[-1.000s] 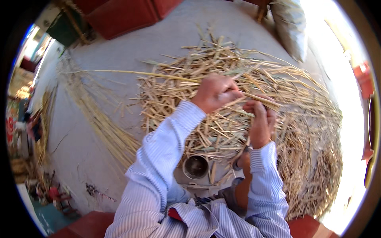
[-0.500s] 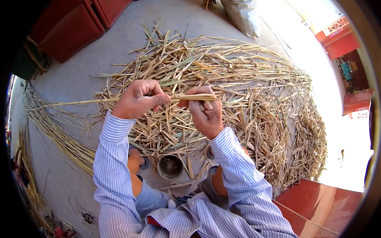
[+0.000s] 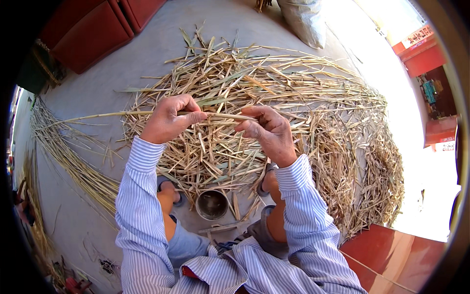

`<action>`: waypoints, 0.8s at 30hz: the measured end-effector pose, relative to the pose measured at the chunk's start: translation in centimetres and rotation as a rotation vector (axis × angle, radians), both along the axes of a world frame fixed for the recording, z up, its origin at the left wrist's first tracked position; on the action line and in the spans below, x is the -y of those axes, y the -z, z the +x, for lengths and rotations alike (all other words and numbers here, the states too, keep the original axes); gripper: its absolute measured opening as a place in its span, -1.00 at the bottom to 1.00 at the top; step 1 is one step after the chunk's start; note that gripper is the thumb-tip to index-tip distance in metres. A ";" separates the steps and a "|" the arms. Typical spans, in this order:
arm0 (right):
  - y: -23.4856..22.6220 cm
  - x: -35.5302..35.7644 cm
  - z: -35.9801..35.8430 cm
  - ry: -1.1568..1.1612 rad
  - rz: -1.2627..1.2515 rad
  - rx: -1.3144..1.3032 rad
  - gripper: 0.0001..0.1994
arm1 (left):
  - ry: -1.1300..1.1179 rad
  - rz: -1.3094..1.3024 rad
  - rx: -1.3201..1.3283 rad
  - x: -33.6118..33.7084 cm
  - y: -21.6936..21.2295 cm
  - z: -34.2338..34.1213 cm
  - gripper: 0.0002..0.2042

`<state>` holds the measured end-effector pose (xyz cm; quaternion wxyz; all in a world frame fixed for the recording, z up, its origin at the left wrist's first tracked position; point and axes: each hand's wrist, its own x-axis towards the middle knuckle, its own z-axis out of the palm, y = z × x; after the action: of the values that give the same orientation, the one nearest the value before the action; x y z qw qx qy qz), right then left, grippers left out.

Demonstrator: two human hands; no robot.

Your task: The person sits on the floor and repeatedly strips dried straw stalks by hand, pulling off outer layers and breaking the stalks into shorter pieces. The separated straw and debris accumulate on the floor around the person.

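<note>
A long dry reed stalk stretches nearly level above a heap of dry stalks and leaves. My left hand pinches it between thumb and fingers, and its thin length runs out past that hand to the left. On the right, the bare end of the stalk lies between the thumb and forefinger of my right hand. The other fingers of that hand are curled, partly hidden. Between the two hands the stalk looks smooth and pale. The heap of stalk scraps and leaves spreads below and beyond both hands.
A bundle of thin reed stalks lies on the floor at left. Between my feet stands a round metal bowl. Red sofa-like seats are at the far left, a pale sack at the far edge, a red panel at lower right.
The loose leafy strips around the stalk's right end are gone from my right hand. That hand has moved to the right and turned; my left hand keeps its grip almost in place.
</note>
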<state>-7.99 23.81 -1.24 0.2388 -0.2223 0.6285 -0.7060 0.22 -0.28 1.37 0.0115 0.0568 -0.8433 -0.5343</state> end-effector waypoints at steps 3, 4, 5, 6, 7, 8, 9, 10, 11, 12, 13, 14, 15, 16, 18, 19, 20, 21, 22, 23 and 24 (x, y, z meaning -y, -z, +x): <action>0.3 0.1 0.1 0.065 0.060 -0.167 -0.82 | 0.024 -0.011 -0.108 -1.5 1.2 -0.6 -0.77; 0.4 0.1 0.2 0.071 0.087 -0.197 -0.83 | 0.067 -0.054 -0.181 -2.1 1.4 -0.9 -0.78; 0.3 0.1 0.4 0.078 0.114 -0.226 -0.84 | 0.111 -0.097 -0.254 -2.7 1.6 -1.3 -0.79; 0.3 0.2 0.5 0.082 0.141 -0.254 -0.84 | 0.153 -0.140 -0.324 -3.3 1.8 -1.6 -0.81; 0.6 0.3 0.6 0.119 0.105 -0.239 -0.84 | 0.119 -0.128 -0.365 -3.8 1.8 -1.8 -0.85; 0.6 0.4 0.7 0.136 0.095 -0.206 -0.84 | 0.068 -0.065 -0.301 -3.9 1.8 -1.6 -0.84; 0.4 0.6 0.9 0.153 0.080 -0.172 -0.84 | 0.017 -0.008 -0.237 -4.0 1.5 -1.4 -0.84; 0.4 0.8 1.0 0.170 0.064 -0.138 -0.83 | -0.034 0.049 -0.172 -4.0 1.3 -1.2 -0.84; 0.9 1.0 1.1 0.153 0.056 -0.083 -0.82 | -0.199 0.387 -0.197 -4.2 1.7 -1.4 -0.82; 1.2 0.8 1.0 0.132 0.082 -0.040 -0.81 | -0.241 0.409 -0.227 -3.8 1.9 -1.8 -0.79; 1.4 0.9 1.0 0.107 0.098 0.007 -0.80 | -0.288 0.421 -0.255 -2.5 1.8 -1.9 -0.76; 1.5 0.9 1.1 0.081 0.113 0.055 -0.78 | -0.335 0.432 -0.283 -1.6 1.8 -1.9 -0.73; 1.6 0.7 1.1 0.083 0.117 0.042 -0.77 | -0.340 -0.054 -0.363 -1.2 1.6 -2.0 -0.70; 1.6 0.6 1.0 0.078 0.129 0.047 -0.77 | -0.331 -0.543 -0.431 -0.9 1.5 -2.1 -0.68; 1.5 0.0 0.6 0.082 0.159 0.056 -0.76 | -0.223 -0.997 -0.496 -1.3 1.5 -2.3 -0.64; 1.4 -0.1 0.5 0.078 0.161 0.033 -0.76 | -0.140 -0.961 -0.506 -2.0 1.5 -2.1 -0.64; 1.2 -0.1 0.7 0.087 0.179 0.019 -0.78 | -0.056 -0.924 -0.516 -2.8 1.6 -1.9 -0.64; 1.3 0.1 0.7 0.087 0.179 -0.041 -0.78 | 0.111 -0.824 -0.522 -3.2 1.9 -1.6 -0.66; 1.2 0.1 0.8 0.088 0.185 -0.097 -0.79 | 0.167 -0.871 -0.422 -3.6 2.8 -1.3 -0.69; 0.7 -0.4 0.5 0.049 0.264 -0.102 -0.78 | 0.221 -0.918 -0.321 -4.1 3.8 -1.1 -0.73; 1.0 -0.8 0.3 0.011 0.252 -0.117 -0.76 | 0.275 -0.967 -0.220 -4.5 4.6 -0.9 -0.76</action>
<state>-7.70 24.58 -2.29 0.2238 -0.2278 0.7263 -0.6087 -0.72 4.25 -3.23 0.0548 -0.1229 -0.9874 -0.0828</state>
